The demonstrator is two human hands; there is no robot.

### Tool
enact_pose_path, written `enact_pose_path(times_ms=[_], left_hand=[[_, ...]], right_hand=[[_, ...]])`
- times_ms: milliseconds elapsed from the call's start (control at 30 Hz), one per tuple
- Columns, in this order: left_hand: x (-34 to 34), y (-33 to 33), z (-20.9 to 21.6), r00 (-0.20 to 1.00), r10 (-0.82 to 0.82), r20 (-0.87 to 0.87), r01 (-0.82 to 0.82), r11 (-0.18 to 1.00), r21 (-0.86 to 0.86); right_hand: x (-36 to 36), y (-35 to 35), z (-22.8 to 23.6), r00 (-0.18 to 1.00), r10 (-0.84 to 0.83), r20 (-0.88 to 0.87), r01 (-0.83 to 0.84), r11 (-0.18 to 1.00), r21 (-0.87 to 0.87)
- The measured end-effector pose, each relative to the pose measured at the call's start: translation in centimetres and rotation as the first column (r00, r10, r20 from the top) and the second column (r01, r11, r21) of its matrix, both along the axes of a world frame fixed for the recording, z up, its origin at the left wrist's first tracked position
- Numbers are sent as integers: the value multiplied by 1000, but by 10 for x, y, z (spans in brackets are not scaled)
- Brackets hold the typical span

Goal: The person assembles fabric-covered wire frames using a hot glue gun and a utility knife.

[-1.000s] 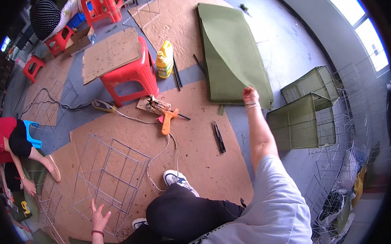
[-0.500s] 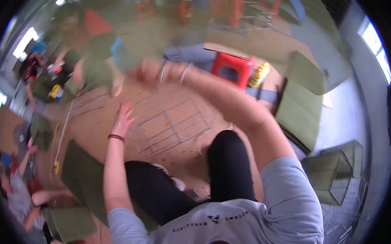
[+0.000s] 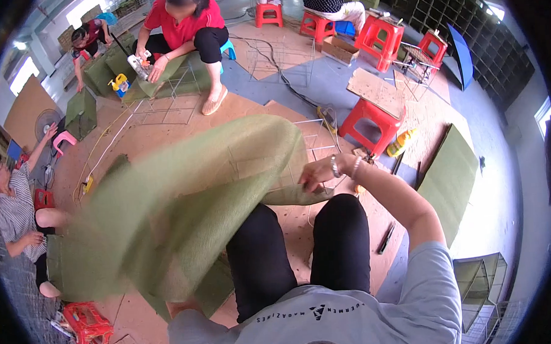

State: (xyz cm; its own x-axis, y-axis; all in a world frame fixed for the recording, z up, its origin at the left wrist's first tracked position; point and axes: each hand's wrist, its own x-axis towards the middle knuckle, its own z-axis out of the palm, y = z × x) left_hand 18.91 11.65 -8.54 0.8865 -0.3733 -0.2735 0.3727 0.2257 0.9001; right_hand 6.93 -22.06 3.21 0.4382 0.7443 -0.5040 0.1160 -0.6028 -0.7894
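A large green mesh sheet (image 3: 222,217) hangs in a curled fold over my left knee, its left part smeared by motion. My right hand (image 3: 318,172), wearing bracelets, is closed on the sheet's right edge just above my right knee. Under the sheet's left part my left forearm (image 3: 184,307) disappears, so the hand and its fingers are hidden. A metal wire frame (image 3: 316,139) shows in part behind the sheet, near my right hand. Farther off, a person in a red shirt (image 3: 186,22) holds a white tool (image 3: 140,66) against green sheeting on another wire frame.
To the right stand a red stool (image 3: 372,128) with a board on top, a yellow bottle (image 3: 402,143) and a folded green panel (image 3: 451,183). A black pen-like item (image 3: 386,238) lies by my right knee. Another seated person (image 3: 22,211) is at left. Cables (image 3: 277,61) cross the floor.
A green sheet now spreads across my lap and is in my right hand. My right hand has come back toward my knee; my left has dropped out of sight. My view has tilted up.
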Motion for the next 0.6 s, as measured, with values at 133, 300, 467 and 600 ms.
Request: enact_pose_path(times_ms=[133,300,467,600], left_hand=[[2,0,3,1000,23,-11,-24,999,-38],[-9,62,11,982,190,-20,-191,981,-43],[7,74,18,973,231,-22,-232,970,-69],[27,57,3,980,189,-67,-194,978,-82]], right_hand=[[2,-53,-24,902,122,414,-158,986,53],[-29,-102,-8,881,74,468,-26,994,-108],[-61,-135,-27,844,-455,286,455,888,70],[-63,-154,-47,769,-639,2,637,766,80]])
